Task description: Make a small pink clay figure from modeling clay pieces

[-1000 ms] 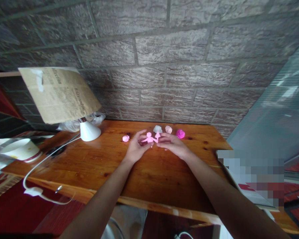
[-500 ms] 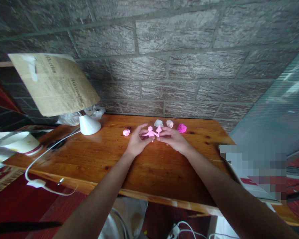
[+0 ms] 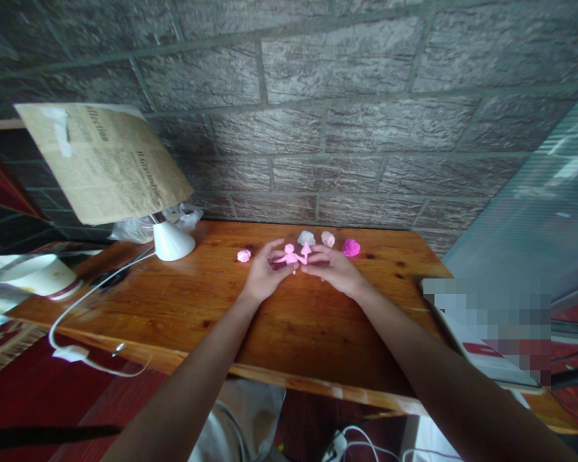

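A small pink clay figure point(image 3: 291, 256) with a round head and outstretched arms is held up between my two hands over the table. Joined to or touching its right-side arm is a pink piece with a pointed cap point(image 3: 306, 249), like a small umbrella or mushroom. My left hand point(image 3: 266, 273) grips the figure from the left, thumb in front and fingers curled behind. From the other side my right hand point(image 3: 336, 268) pinches near the capped piece with thumb and fingers. The exact fingertip contact is too small to make out.
Behind my hands lie a white lump point(image 3: 306, 238), a pale pink lump point(image 3: 328, 239) and a bright magenta lump point(image 3: 351, 248). Another pink lump point(image 3: 243, 256) is left. A lamp point(image 3: 173, 242) and paper cup point(image 3: 43, 276) stand on the wooden table point(image 3: 313, 340).
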### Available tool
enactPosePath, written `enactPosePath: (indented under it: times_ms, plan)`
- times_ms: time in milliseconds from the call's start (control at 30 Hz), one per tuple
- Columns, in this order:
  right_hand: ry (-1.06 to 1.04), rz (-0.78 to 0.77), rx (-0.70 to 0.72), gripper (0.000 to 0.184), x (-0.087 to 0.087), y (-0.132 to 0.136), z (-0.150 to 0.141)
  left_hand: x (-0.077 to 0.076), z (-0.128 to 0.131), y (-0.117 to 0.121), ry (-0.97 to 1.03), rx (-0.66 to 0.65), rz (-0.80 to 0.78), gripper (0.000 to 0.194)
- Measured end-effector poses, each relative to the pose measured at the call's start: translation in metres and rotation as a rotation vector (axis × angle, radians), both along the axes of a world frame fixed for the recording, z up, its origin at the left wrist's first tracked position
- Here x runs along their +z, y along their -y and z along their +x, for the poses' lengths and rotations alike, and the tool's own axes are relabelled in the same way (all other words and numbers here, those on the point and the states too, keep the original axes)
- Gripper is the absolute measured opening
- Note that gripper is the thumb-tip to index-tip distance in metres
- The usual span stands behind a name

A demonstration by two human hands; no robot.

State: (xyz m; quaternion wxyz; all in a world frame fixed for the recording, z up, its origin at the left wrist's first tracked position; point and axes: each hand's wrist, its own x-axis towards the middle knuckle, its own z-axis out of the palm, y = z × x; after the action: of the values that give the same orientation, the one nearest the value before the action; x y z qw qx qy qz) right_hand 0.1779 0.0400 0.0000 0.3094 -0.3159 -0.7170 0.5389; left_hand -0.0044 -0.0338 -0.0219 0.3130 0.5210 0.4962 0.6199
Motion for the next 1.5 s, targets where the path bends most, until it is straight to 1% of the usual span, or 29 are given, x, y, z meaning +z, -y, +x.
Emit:
enactPosePath:
  times_ms: [167, 367, 567, 700, 833, 967, 1100, 1300, 1500]
  plan:
    - [0.003, -0.054, -0.02, 0.049, 0.003, 0.002, 0.0, -0.001, -0.001, 0.0, 0.001, -0.004, 0.006, 0.069]
    - [-0.044, -0.088, -0.011, 0.053, 0.008, -0.003, 0.007, -0.002, -0.001, 0.0, 0.016, -0.019, 0.026, 0.069]
    - [-0.066, -0.055, -0.067, 0.035, 0.015, -0.003, 0.01, -0.002, 0.0, -0.001, 0.036, -0.034, 0.024, 0.07]
    - [-0.076, -0.018, -0.06, 0.033, 0.011, -0.002, 0.008, 0.0, 0.0, 0.001, 0.025, -0.053, 0.009, 0.07]
    - [-0.087, -0.004, -0.039, 0.033, 0.007, -0.003, 0.006, 0.001, 0.001, 0.002, 0.019, -0.044, -0.002, 0.07]
    - [-0.086, -0.039, -0.052, 0.036, 0.006, -0.003, 0.006, 0.001, 0.002, 0.002, 0.01, -0.036, -0.001, 0.069]
    - [-0.079, -0.087, -0.025, 0.043, 0.007, -0.002, 0.005, 0.0, 0.002, 0.002, -0.006, -0.027, 0.018, 0.069]
    - [-0.06, -0.049, -0.018, 0.033, 0.007, -0.002, 0.005, 0.001, 0.002, 0.002, -0.018, -0.04, 0.028, 0.07]
    - [-0.058, -0.014, -0.007, 0.033, 0.008, 0.0, 0.006, 0.0, 0.002, 0.002, -0.023, -0.043, 0.018, 0.069]
